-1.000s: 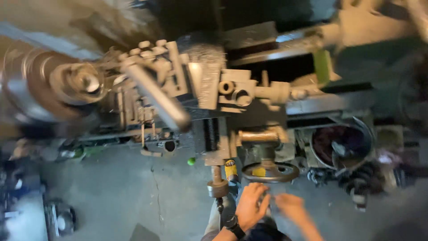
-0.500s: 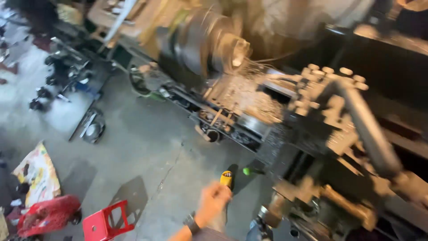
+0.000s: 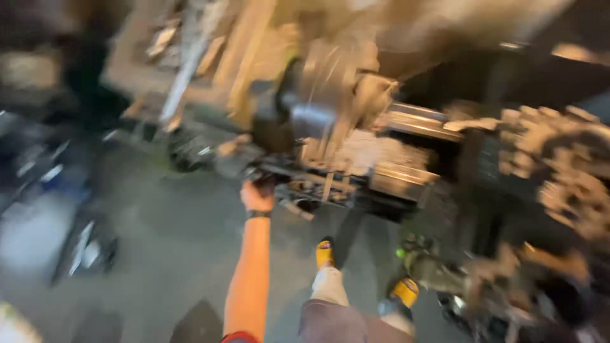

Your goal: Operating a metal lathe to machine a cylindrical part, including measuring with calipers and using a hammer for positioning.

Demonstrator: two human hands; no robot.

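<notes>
The view is heavily blurred by motion. My left hand [image 3: 257, 197], with a dark band on its wrist, is stretched forward to the front of a large metal lathe [image 3: 356, 159]. It touches a dark part [image 3: 265, 180] just below the round chuck [image 3: 318, 101]. The blur hides whether the fingers are closed around that part. My right hand is out of view. My feet in yellow sandals [image 3: 325, 253] stand on the floor beside the machine.
The lathe's carriage and tool post [image 3: 559, 165] fill the right side. Dark machine parts [image 3: 483, 286] lie low at the right by my other foot. Blurred tools and clutter [image 3: 82, 248] sit on the grey concrete floor at the left.
The view has swung left along the lathe from the carriage handwheels to the chuck end. My left hand has risen from near the floor to the machine's front; the right hand has left view.
</notes>
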